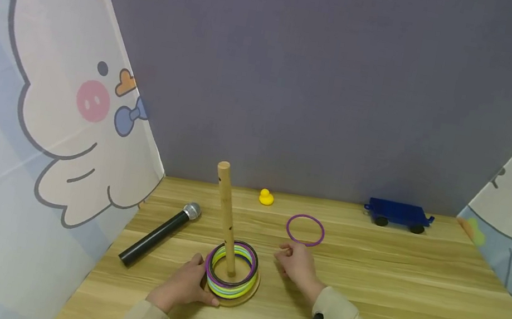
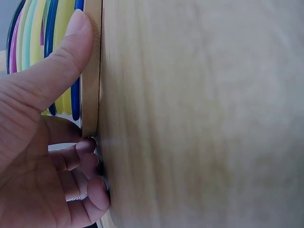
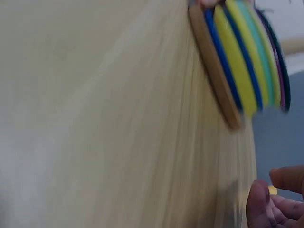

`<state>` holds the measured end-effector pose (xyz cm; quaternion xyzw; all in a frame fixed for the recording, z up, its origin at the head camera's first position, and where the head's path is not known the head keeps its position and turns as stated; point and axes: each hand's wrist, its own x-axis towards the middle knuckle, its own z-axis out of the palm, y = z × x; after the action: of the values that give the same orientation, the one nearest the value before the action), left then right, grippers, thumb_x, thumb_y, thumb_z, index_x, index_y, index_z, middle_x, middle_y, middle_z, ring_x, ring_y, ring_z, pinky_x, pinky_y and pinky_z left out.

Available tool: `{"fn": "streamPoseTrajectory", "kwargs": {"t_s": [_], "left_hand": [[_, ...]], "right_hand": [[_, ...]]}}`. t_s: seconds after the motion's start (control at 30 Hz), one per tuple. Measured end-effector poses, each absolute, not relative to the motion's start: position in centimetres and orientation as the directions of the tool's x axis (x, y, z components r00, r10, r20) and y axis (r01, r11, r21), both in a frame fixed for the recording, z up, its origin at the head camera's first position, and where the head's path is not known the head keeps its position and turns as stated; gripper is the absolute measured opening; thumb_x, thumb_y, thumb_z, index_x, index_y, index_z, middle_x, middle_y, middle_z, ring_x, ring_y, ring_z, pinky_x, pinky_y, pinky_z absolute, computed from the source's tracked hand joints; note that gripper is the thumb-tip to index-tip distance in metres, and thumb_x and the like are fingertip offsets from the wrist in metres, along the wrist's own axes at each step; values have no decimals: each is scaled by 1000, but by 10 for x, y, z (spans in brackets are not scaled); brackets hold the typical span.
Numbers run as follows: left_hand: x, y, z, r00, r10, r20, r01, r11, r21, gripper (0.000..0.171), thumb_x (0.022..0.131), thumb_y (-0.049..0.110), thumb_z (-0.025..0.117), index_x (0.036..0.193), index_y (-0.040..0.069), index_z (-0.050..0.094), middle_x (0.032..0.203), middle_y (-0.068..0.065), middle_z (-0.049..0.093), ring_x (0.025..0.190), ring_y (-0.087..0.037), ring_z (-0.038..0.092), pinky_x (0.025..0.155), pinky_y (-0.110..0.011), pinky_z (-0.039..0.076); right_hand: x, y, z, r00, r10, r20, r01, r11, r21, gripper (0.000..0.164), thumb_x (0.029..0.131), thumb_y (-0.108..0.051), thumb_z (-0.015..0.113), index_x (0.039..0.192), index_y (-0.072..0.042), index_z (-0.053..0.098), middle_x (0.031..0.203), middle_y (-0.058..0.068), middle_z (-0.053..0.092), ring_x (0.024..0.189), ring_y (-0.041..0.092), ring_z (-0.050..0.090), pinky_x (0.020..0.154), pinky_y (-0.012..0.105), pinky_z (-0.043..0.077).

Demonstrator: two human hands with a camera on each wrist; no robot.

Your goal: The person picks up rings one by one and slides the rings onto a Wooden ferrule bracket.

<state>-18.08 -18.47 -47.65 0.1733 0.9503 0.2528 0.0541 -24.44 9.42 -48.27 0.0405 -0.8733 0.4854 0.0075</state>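
Note:
A wooden peg stand (image 1: pixel 226 216) rises from a round base, with several stacked rings (image 1: pixel 229 290) in black, purple, yellow, mint and blue around its post. My left hand (image 1: pixel 187 282) grips the stand's base from the left. In the left wrist view the thumb (image 2: pixel 61 57) lies along the base edge (image 2: pixel 91 95), and the fingers curl at its far side. To the right of the stand, my right hand (image 1: pixel 298 265) hovers low over the table with loosely bent fingers, holding nothing. Just beyond it a single purple ring (image 1: pixel 308 216) lies flat.
A black microphone (image 1: pixel 156 236) with a silver head lies left of the stand. Toward the back are a small yellow rubber duck (image 1: pixel 266 198) and a blue toy wagon (image 1: pixel 398 213). A grey wall (image 1: pixel 330 81) closes off the wooden table (image 1: pixel 415 299) behind.

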Motion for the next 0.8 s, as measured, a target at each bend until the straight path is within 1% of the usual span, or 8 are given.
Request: {"fn": "streamPoseTrajectory", "kwargs": {"t_s": [0.07, 0.2, 0.3, 0.37, 0.5, 0.63, 0.7, 0.8], "left_hand": [[-181, -184, -475, -935, 354, -18, 299, 813, 499, 97, 57, 45, 91, 131, -6, 54, 99, -9, 45, 88, -24, 49, 83, -50, 46], [-180, -183, -473, -937, 348, -27, 288, 816, 501, 95, 57, 44, 92, 128, -7, 55, 98, -9, 45, 86, -23, 48, 80, -48, 46], [-180, -184, -474, -938, 346, -27, 288, 819, 496, 95, 57, 44, 92, 128, -7, 55, 98, -8, 45, 86, -23, 48, 81, -48, 46], [-180, -184, -474, -937, 348, -19, 293, 818, 496, 96, 57, 44, 92, 129, -7, 54, 98, -8, 45, 87, -24, 49, 82, -49, 46], [-180, -185, -475, -935, 354, -7, 306, 818, 487, 96, 57, 45, 92, 129, -6, 55, 98, -8, 45, 88, -24, 49, 82, -49, 46], [-180, -184, -474, -936, 352, -17, 299, 820, 489, 93, 57, 44, 92, 126, -9, 56, 98, -9, 45, 87, -25, 50, 82, -51, 46], [-180, -184, -473, -937, 349, -21, 294, 820, 490, 93, 57, 43, 92, 125, -9, 56, 99, -10, 45, 88, -26, 50, 82, -51, 46], [-179, -183, -472, -938, 345, -26, 287, 818, 498, 93, 57, 42, 92, 126, -10, 56, 98, -10, 45, 87, -26, 49, 82, -51, 46]], "right_hand": [[-250, 104, -485, -993, -71, 92, -116, 603, -789, 36, 85, -9, 72, 116, 7, 64, 90, 13, 70, 65, 20, 65, 62, 35, 54], [-260, 123, -488, -988, -70, 137, -146, 706, -693, 43, 84, -8, 73, 121, 9, 61, 111, 23, 66, 94, 33, 66, 85, 45, 51], [-264, 135, -488, -988, -68, 140, -142, 758, -637, 40, 85, -9, 71, 121, 8, 62, 113, 24, 65, 103, 40, 62, 90, 51, 48], [-265, 142, -487, -988, -61, 145, -137, 787, -601, 31, 85, -11, 70, 113, 4, 68, 108, 20, 68, 101, 40, 63, 88, 50, 48], [-265, 153, -485, -989, -38, 143, -111, 830, -547, 8, 86, -10, 64, 88, -4, 69, 83, 9, 67, 75, 27, 62, 69, 43, 49], [-259, 161, -480, -996, -8, 89, -51, 865, -500, 13, 87, -9, 58, 76, -9, 65, 69, 3, 58, 61, 20, 51, 53, 35, 42], [-256, 165, -478, -998, 9, 65, -24, 877, -480, 19, 87, -10, 57, 69, -10, 62, 66, 3, 55, 59, 20, 49, 49, 34, 40], [-253, 172, -479, -999, 26, 48, 1, 885, -466, 19, 83, -9, 59, 64, -11, 59, 65, 3, 54, 58, 20, 49, 48, 33, 39]]}}
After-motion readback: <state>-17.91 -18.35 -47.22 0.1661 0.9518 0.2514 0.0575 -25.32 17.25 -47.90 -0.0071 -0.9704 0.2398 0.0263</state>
